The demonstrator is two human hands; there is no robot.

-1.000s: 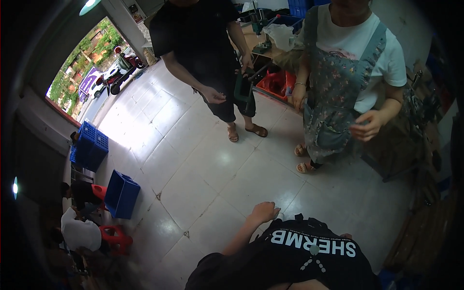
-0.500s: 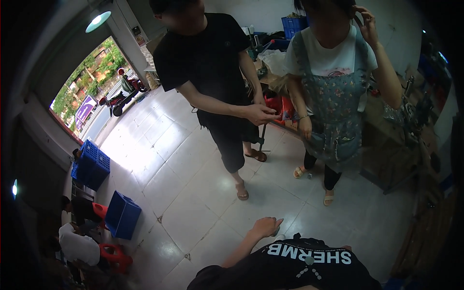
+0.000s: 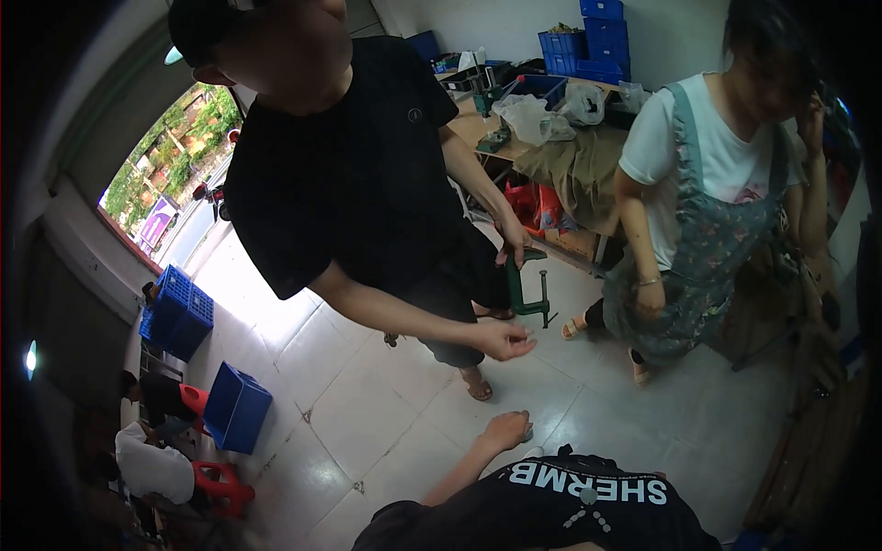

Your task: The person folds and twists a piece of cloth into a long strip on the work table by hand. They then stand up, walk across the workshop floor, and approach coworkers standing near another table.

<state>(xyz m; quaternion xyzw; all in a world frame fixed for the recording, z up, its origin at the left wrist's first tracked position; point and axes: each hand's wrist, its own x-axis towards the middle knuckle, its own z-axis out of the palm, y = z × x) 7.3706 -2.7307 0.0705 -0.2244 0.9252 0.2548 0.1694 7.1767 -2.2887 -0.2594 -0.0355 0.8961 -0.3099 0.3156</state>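
My left hand (image 3: 506, 430) is held low in front of my black shirt (image 3: 551, 500), above the tiled floor. Its fingers are curled in, and whatever they may hold is too small to make out. My right hand is out of view. Facing me, a person in a black T-shirt (image 3: 349, 174) grips a green C-clamp (image 3: 530, 298) with one hand. This person's other hand (image 3: 505, 340) reaches toward me with its fingertips pinched. My left hand touches neither that hand nor the clamp.
A second person in a floral apron (image 3: 707, 248) stands at the right. Behind them is a workbench (image 3: 473, 133) with plastic bags (image 3: 533, 119) and blue crates (image 3: 562, 50). A blue bin (image 3: 236, 409) and red stools (image 3: 220, 487) with seated people are at the left.
The person in black has come closer, bringing the clamp into plain view and lowering the pinched hand. The person in the apron has shifted right. My extended left finger has curled in.
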